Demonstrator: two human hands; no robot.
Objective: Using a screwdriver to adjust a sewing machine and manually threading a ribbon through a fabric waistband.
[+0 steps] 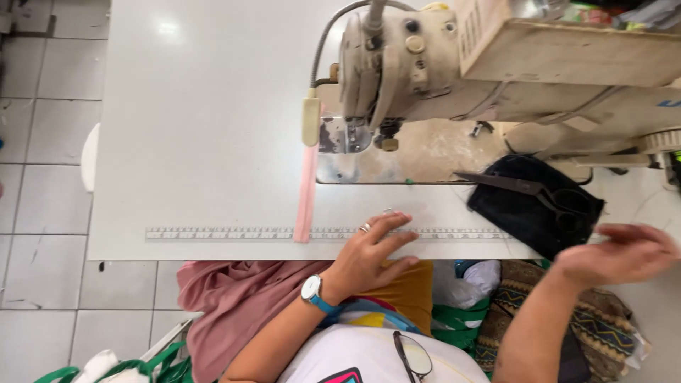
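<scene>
My left hand (369, 252) lies flat on the front edge of the white sewing table (206, 120), fingers spread over the measuring strip (213, 232); it wears rings and a watch with a blue band. A pink fabric strip (306, 191) runs from the beige sewing machine's (425, 71) presser area down to the table edge, just left of that hand. My right hand (617, 254) hovers blurred at the right, fingers loosely apart, holding nothing, near a black fabric piece (525, 213) with dark scissors (539, 190) lying on it.
Pink cloth (234, 298) and mustard cloth (404, 291) drape below the table edge over my lap. A patterned woven bag (603, 319) sits at lower right. Glasses (411, 354) hang on my white shirt. Tiled floor (42, 177) lies to the left.
</scene>
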